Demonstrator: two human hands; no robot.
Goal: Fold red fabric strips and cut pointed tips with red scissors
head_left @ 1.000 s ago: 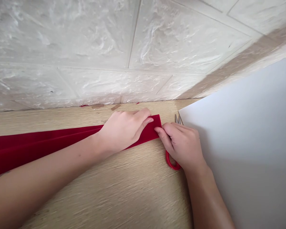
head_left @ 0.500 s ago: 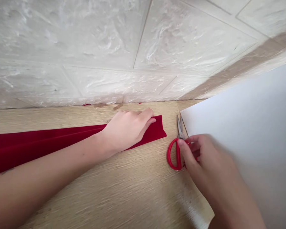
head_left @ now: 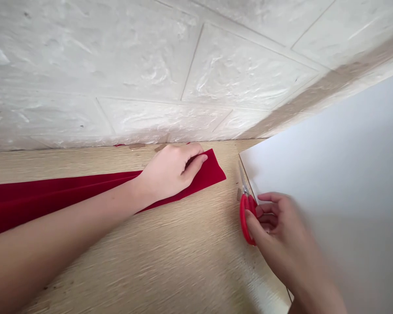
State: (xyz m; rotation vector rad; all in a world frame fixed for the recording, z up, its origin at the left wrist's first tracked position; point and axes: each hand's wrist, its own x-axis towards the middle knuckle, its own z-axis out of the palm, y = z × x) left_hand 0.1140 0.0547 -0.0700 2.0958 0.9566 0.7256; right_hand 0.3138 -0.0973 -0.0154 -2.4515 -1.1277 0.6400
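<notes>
**Red felt strip [head_left: 209, 174] pressed under the left hand [head_left: 170, 172], red-handled scissors [head_left: 243, 222] in the right hand [head_left: 281, 226]**

The strip lies flat on the wood-grain tabletop [head_left: 118, 266], running in from the left edge of the view to a slanted end beyond the left hand, with lengthwise creases along it. The left arm reaches across from the lower left and lies along the strip. The left hand rests palm down on the felt near its end, fingers together and slightly curled, pressing it rather than pinching it.

The right hand sits well apart, low and to the right, with its fingers curled through the scissor loops and its thumb against the outer loop, so it has hold of the scissors. The blades point away from the person, just beside the edge of a white board [head_left: 330, 174]. The hand overlaps that board.

The right hand is blurred, and the fingers partly hide the scissors, so how far the blades are parted is hard to make out. Both forearms run out of view. The strip's far end is cut off. Small tan scraps [head_left: 137, 146] lie where the tabletop meets the embossed white wall panel [head_left: 150, 65].
</notes>
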